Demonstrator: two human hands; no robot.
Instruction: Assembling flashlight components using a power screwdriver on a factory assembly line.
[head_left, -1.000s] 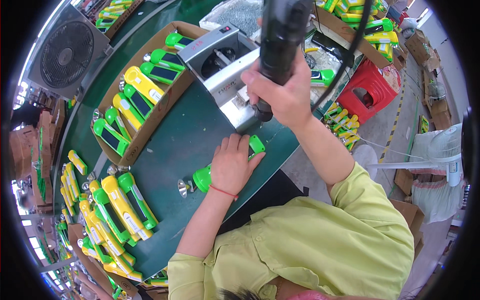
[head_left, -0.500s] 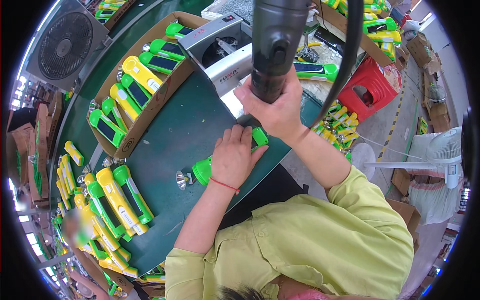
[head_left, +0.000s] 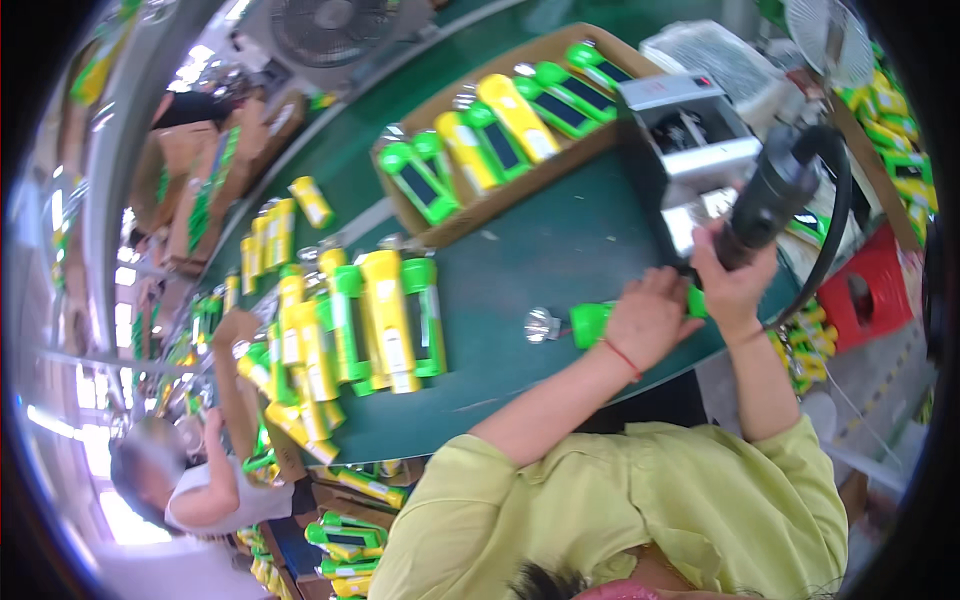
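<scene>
lowered since half a second ago, the right hand (head_left: 735, 280) has brought the black corded screwdriver (head_left: 765, 200) down and close to the left hand (head_left: 648, 325), while the whole view has swung so that the worktop (head_left: 560, 255) lies farther to the right. a co-worker (head_left: 205, 490) in a white top now shows more fully at the left.

the two hands are just beside each other, each busy with its own thing. the right one is wrapped around the lower part of the screwdriver, whose bit is hidden, so one cannot tell whether it touches anything. the left one is clamped over the middle of a green flashlight (head_left: 590, 325), which lies on the worktop near its front edge, an end showing at either side of the hand. a shiny reflector (head_left: 542, 326) sits just beside the flashlight's left end. a red cord bracelet (head_left: 622, 360) circles the left wrist.

beyond the hands stands a silver metal machine (head_left: 712, 158); to its left, a cardboard tray (head_left: 505, 198) holds green and yellow flashlights, several with dark panels facing up. farther left, more of them lie heaped in a pile (head_left: 385, 320). a red plastic stool (head_left: 870, 305) stands past the worktop at the right.
</scene>
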